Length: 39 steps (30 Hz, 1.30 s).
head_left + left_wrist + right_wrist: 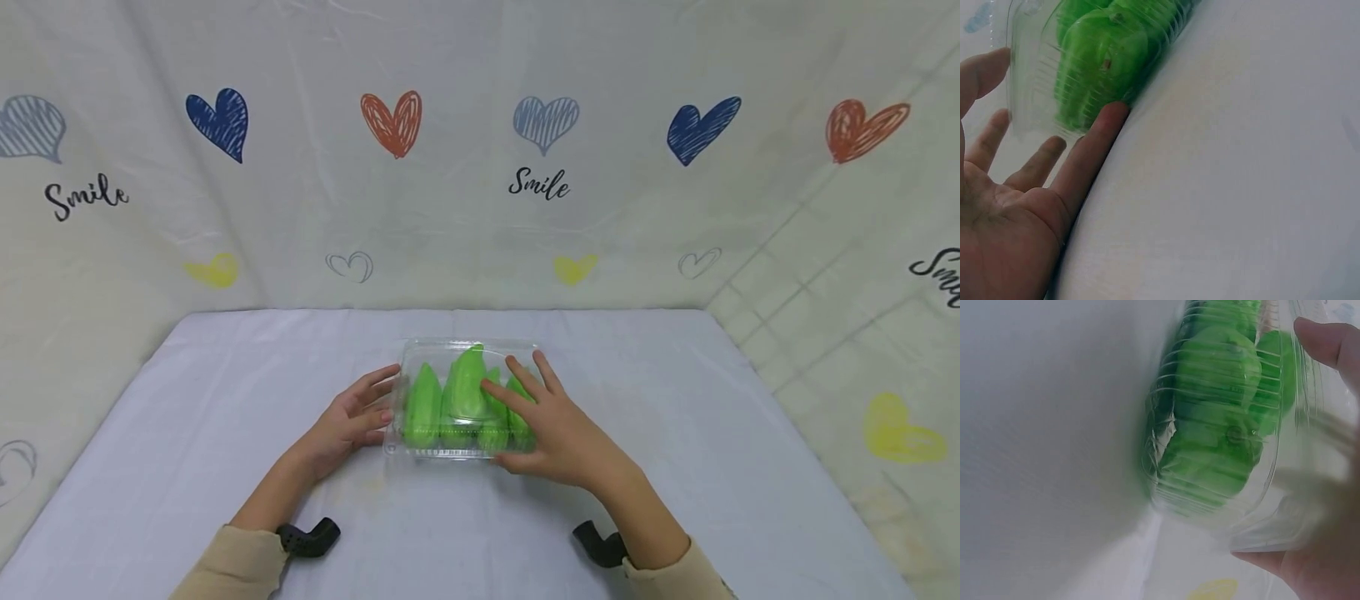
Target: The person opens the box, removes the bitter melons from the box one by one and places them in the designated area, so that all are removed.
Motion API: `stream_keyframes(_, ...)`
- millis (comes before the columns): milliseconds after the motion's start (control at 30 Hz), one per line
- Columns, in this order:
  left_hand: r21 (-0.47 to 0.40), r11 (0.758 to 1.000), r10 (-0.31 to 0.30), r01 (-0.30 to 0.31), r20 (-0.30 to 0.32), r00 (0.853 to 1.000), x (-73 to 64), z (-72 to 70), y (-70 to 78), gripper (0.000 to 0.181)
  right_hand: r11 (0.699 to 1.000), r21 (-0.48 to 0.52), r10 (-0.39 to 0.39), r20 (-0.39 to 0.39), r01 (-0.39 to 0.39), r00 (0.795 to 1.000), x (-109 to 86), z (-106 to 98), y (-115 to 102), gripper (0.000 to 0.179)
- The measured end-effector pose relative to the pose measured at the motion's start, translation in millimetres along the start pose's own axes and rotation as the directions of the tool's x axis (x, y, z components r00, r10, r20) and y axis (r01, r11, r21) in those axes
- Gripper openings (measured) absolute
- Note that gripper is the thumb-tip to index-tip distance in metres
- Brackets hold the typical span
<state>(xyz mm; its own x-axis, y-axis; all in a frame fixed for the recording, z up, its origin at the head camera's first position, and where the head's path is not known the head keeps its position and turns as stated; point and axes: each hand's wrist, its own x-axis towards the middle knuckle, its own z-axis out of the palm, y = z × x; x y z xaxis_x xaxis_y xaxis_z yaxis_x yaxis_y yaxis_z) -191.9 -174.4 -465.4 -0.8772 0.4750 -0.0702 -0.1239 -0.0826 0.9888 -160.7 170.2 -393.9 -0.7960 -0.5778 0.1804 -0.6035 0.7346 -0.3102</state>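
A clear plastic clamshell box (467,446) sits on the white cloth with its lid down. Inside it lie several bright green tapered pieces (424,404), rounded at the near end and pointed at the far end, like fruits or vegetables. My left hand (348,427) is at the box's left side, fingers extended and fingertips right at its wall. In the left wrist view, one straight finger lies low along the cloth by the box's corner. My right hand (555,429) spreads its fingers over the right part of the lid, thumb at the near edge.
The box stands on a table covered with white cloth (187,467). Behind it hangs a pale sheet (465,217) printed with hearts and the word Smile. A black curved piece is worn at each wrist, the left one (309,539) just past the beige sleeve.
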Motion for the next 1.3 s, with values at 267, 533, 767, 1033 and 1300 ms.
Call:
stream_keyframes(267,-0.008,1.0,0.003,-0.003,-0.003,1.0,0.3,1.1,-1.6,0.068,0.998,-0.021,-0.057,0.019,0.057,0.998,-1.6,-5.8,6.3,0.08)
stream_keyframes(533,-0.012,1.0,0.008,-0.008,-0.006,1.0,0.9,1.8,-0.4,0.069,0.994,-0.039,-0.104,0.023,0.105,0.994,-2.1,-8.3,9.5,0.079)
stream_keyframes(767,-0.014,1.0,0.0,0.0,-0.015,1.0,0.8,0.2,-1.6,0.07,0.993,-0.057,-0.096,0.053,0.099,0.994,-2.4,-9.2,5.6,0.075)
stream_keyframes(1033,-0.02,1.0,-0.003,0.003,-0.012,1.0,1.4,1.2,-0.6,0.071,0.987,-0.084,-0.134,0.034,0.137,0.99,0.5,-8.7,3.9,0.071)
stream_keyframes(1300,-0.021,1.0,-0.001,0.001,-0.018,1.0,1.1,3.1,2.3,0.071,0.992,-0.067,-0.101,0.061,0.105,0.993,1.7,-8.9,-2.6,0.084)
